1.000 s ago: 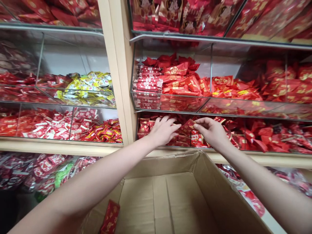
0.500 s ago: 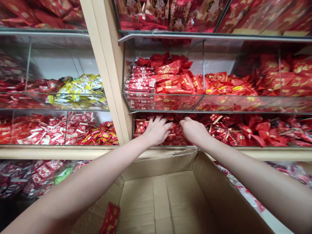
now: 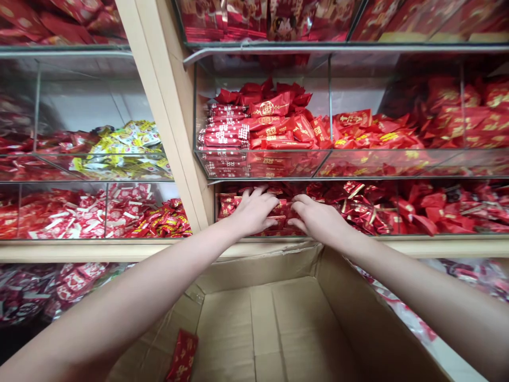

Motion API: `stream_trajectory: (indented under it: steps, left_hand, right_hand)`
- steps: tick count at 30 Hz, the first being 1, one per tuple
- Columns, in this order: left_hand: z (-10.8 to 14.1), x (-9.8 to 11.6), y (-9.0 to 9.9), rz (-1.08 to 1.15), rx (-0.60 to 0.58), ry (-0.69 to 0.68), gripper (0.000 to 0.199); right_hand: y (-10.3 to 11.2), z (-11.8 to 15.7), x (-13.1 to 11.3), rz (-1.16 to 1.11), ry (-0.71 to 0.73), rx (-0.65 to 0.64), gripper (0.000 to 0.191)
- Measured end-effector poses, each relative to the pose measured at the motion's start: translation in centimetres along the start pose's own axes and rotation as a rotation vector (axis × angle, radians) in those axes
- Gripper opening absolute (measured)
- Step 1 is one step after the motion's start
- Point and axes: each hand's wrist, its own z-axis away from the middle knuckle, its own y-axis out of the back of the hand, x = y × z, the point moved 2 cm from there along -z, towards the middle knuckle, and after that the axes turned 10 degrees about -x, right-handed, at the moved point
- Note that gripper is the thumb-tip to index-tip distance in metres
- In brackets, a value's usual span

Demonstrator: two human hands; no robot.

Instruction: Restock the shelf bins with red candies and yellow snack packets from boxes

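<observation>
Both hands reached into the red packets at the left end of the lower shelf.
Red packets point(image 3: 283, 208) lay just behind the front edge of the lower shelf point(image 3: 421, 248), near its left corner, under and between the hands. Left hand point(image 3: 255, 212): palm down over the packets, fingers loosely spread. Right hand point(image 3: 318, 218): just beside the packets on their right, fingers bent, thumb apart; could not tell whether either hand gripped a packet. Cardboard box point(image 3: 302, 313) stood below the shelf edge, with one loose packet point(image 3: 183, 356) at its left side.
</observation>
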Motion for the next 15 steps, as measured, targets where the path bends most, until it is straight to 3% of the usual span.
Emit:
stream_trajectory:
  steps: [4,12,15]
  left_hand:
    - [0.0,0.2,0.1,-0.01,-0.048,-0.002,0.026]
    - [1.2,1.5,0.9,-0.048,0.024,0.092,0.019]
    - [3.3,3.1,2.0,-0.037,0.062,-0.02,0.017]
  right_hand:
    - [-0.1,-0.8,0.2,0.034,-0.1,-0.041,0.028]
    - [-0.4,-0.6,-0.5,-0.034,-0.122,-0.103,0.032]
    - [-0.9,0.2,-0.2,-0.03,-0.095,-0.049,0.03]
